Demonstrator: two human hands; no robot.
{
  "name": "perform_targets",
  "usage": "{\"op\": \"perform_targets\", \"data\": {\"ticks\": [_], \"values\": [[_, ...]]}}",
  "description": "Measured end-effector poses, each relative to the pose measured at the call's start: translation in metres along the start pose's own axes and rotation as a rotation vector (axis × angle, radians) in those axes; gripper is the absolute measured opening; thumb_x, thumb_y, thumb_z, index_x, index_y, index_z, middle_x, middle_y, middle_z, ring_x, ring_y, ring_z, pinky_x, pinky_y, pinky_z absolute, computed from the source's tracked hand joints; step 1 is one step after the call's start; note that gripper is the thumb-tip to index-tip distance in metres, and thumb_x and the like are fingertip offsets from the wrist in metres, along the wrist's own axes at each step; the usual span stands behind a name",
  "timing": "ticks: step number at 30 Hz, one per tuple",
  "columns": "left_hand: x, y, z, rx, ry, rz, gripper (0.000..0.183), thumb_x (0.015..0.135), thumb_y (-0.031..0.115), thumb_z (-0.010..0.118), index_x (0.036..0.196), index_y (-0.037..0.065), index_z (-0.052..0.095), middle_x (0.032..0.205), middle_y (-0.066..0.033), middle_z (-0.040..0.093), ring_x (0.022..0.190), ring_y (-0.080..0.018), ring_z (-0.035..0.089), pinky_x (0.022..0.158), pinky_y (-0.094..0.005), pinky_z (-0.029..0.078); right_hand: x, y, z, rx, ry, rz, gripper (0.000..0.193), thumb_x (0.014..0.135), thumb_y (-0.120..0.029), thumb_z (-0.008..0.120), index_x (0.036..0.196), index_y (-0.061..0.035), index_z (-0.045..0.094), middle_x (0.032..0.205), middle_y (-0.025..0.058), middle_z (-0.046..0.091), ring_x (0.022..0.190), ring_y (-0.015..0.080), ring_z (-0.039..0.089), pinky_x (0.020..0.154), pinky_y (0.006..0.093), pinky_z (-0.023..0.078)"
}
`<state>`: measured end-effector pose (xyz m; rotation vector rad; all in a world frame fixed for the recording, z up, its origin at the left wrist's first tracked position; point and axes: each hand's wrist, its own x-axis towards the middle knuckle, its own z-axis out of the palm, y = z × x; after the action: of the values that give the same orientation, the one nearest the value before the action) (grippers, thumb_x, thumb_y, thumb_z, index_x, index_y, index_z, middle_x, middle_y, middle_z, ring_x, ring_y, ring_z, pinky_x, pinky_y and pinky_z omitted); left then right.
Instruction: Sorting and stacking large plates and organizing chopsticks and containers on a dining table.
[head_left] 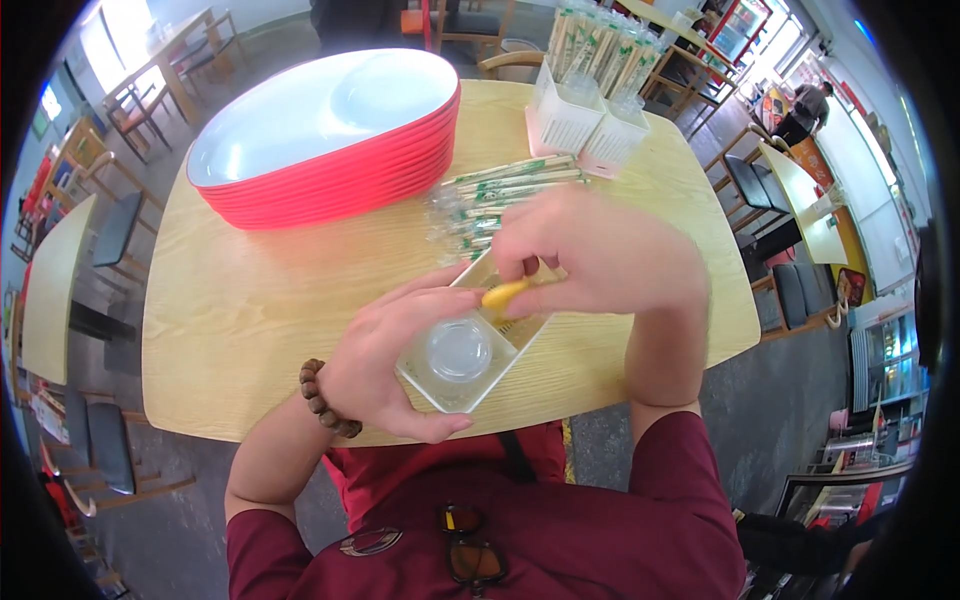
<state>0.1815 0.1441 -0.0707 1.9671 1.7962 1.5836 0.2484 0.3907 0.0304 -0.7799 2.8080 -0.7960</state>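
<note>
Left hand (385, 365) gripping clear square holder (470, 345); right hand (590, 255), at two o'clock, fingers pinching yellow piece (503, 294) above counter (250, 300).

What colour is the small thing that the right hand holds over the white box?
Yellow. The right hand pinches the small thing above the white box; the head view shows it.

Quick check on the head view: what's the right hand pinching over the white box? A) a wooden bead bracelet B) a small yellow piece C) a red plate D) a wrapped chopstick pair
B: the right hand pinches a small yellow piece just above the white rectangular box, which the left hand steadies; the stack of red plates and the wrapped chopsticks lie untouched on the table.
</note>
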Motion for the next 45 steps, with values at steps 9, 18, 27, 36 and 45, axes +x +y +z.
{"op": "perform_targets", "data": {"ticks": [9,18,27,36,45], "values": [[0.001,-0.003,0.0,-0.013,0.01,0.056,0.081,0.066,0.035,0.089,0.132,0.002,0.055,0.128,-0.017,0.065,0.128,-0.0442,0.057,0.104,-0.0482,0.048,-0.049,0.006,-0.043,0.156,0.737,-0.059,0.015,0.087,-0.008,0.077,0.098,-0.0021,0.068,0.083,-0.0011,0.067,0.075,0.0058,0.06,0.065,0.0239,0.049],[0.0,-0.001,0.001,0.002,0.036,0.052,0.081,0.064,0.035,0.09,0.131,0.003,0.057,0.119,-0.0163,0.068,0.124,-0.045,0.059,0.1,-0.0494,0.049,-0.105,0.062,-0.029,0.263,0.621,0.381,0.027,0.095,-0.008,0.065,0.122,-0.0033,0.062,0.079,-0.0029,0.061,0.07,0.0038,0.054,0.062,0.0208,0.044],[0.002,0.001,-0.004,0.161,0.007,0.065,0.081,0.064,0.046,0.089,0.126,0.002,0.06,0.109,-0.0137,0.071,0.124,-0.0431,0.059,0.107,-0.0581,0.036,-0.129,0.109,0.035,0.682,0.522,0.579,0.019,0.089,-0.008,0.073,0.102,-0.0009,0.061,0.084,0.0018,0.066,0.071,0.0053,0.059,0.061,0.0211,0.048],[-0.002,0.003,-0.003,0.205,0.033,0.014,0.093,0.059,0.061,0.09,0.124,0.001,0.059,0.1,-0.0106,0.068,0.115,-0.0426,0.061,0.103,-0.0599,0.036,-0.133,0.109,0.044,0.42,0.45,0.647,0.025,0.079,-0.015,0.083,0.082,-0.0017,0.062,0.065,-0.0029,0.056,0.059,0.0047,0.045,0.052,0.0239,0.035],[-0.007,-0.003,-0.005,0.168,0.05,0.058,0.09,0.062,0.07,0.084,0.118,0.004,0.06,0.101,-0.0134,0.067,0.115,-0.0403,0.058,0.101,-0.0595,0.036,-0.13,0.105,0.047,0.25,0.343,0.721,0.037,0.074,-0.026,0.087,0.07,-0.0021,0.059,0.057,0.0047,0.054,0.053,0.0125,0.047,0.05,0.0301,0.038]]}}
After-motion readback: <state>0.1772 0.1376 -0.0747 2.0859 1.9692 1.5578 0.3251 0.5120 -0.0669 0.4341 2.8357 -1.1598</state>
